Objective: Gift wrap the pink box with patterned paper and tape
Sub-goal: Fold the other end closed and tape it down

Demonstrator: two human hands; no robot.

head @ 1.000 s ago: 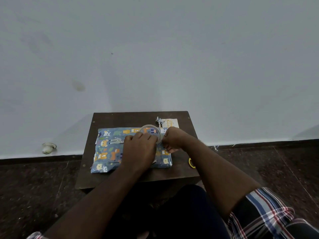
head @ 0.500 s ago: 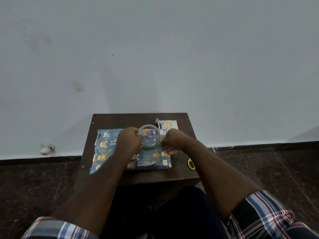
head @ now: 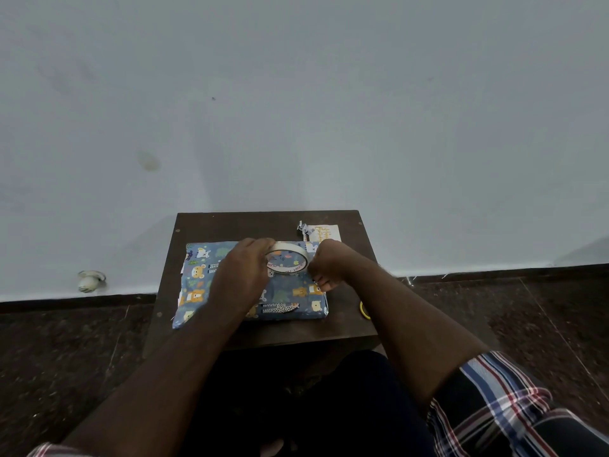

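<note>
The box lies flat on a small dark wooden table, covered in blue paper printed with cartoon animals; no pink shows. Over its far half my left hand grips a roll of clear tape by its left rim, holding it above the paper. My right hand is curled at the roll's right edge, fingers pinched there; any tape end between them is too small to make out.
A white greeting card with a crumpled paper scrap lies at the table's far right corner. Yellow scissor handles peek out beside my right forearm. A white wall rises close behind; a small white object sits on the floor left.
My left hand came off the wrapped box and took the tape roll's left rim. The roll tilted slightly and sits a bit higher. My right hand stayed at its right edge.
</note>
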